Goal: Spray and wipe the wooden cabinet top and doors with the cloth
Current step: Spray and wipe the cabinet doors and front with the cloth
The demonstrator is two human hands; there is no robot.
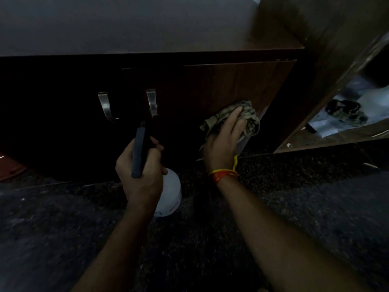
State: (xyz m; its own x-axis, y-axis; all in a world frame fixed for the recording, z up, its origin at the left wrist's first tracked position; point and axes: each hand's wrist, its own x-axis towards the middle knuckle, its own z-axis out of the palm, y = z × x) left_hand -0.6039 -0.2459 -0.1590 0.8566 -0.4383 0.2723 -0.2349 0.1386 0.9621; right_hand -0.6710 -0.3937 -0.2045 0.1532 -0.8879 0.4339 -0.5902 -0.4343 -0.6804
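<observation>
A dark speckled floor (294, 207) lies beside an open shelf (341, 131).

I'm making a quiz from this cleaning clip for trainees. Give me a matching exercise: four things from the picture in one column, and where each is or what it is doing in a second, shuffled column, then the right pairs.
Column one:
1. cloth
2. spray bottle
3. metal door handles
4. thread bracelet

Column two:
A. around the right wrist
B. gripped in the left hand
C. pressed to the lower cabinet door by the right hand
D. fixed side by side on the dark door fronts

Pairs: 1-C, 2-B, 3-D, 4-A
</observation>
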